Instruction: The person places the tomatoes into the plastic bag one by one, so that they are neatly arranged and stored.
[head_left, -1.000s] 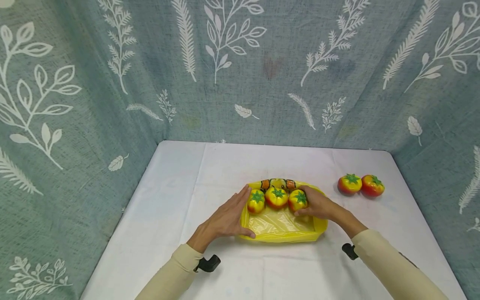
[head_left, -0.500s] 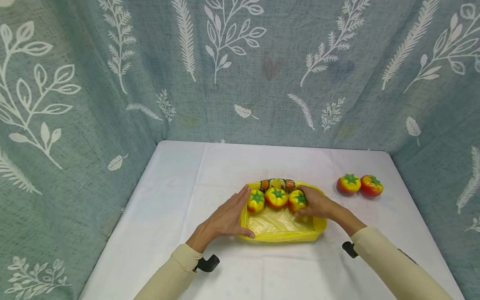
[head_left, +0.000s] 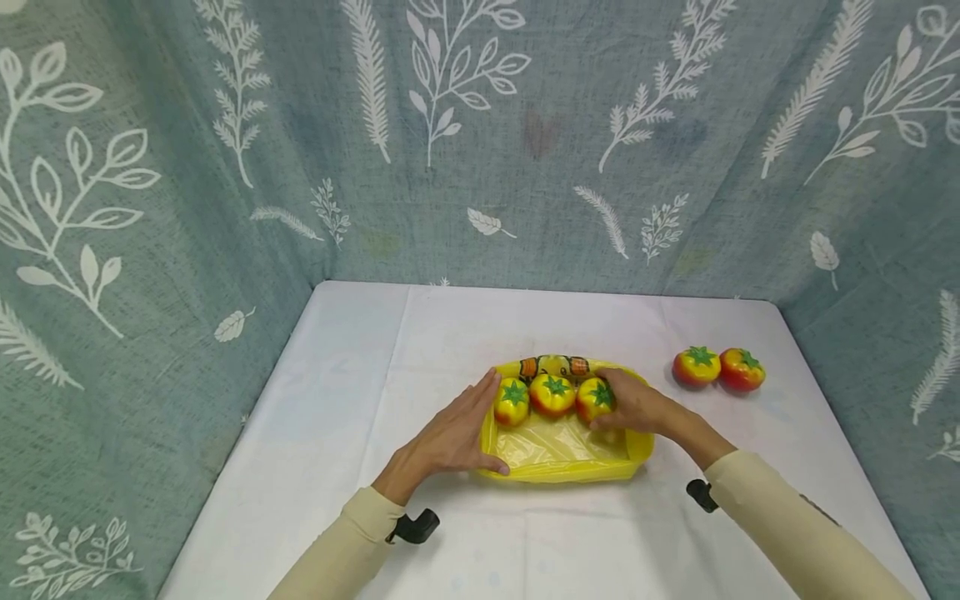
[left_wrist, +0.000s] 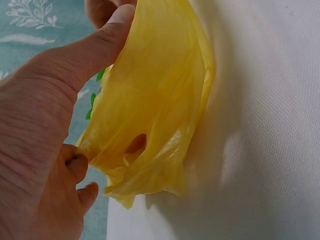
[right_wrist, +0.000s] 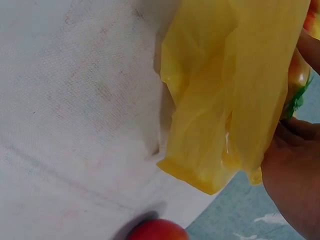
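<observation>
A yellow plastic bag (head_left: 558, 473), its sides standing up like a shallow tray, lies on the table with a printed cartoon face at its back. Three red-and-yellow toy tomatoes with green tops line its back half: a left tomato (head_left: 512, 403), a middle tomato (head_left: 552, 394) and a right tomato (head_left: 594, 400). My right hand (head_left: 637, 407) grips the right tomato, thumb in front and fingers behind. At the bag's left end my left hand (head_left: 453, 433) holds the rim, its thumb on the front corner. The left wrist view shows this thumb (left_wrist: 107, 35) against the yellow plastic.
Two more toy tomatoes stand side by side at the back right, a nearer-left one (head_left: 696, 367) and a right one (head_left: 742, 370). A white cloth covers the table (head_left: 360, 375). Patterned green-blue curtains (head_left: 525, 225) enclose its back and sides.
</observation>
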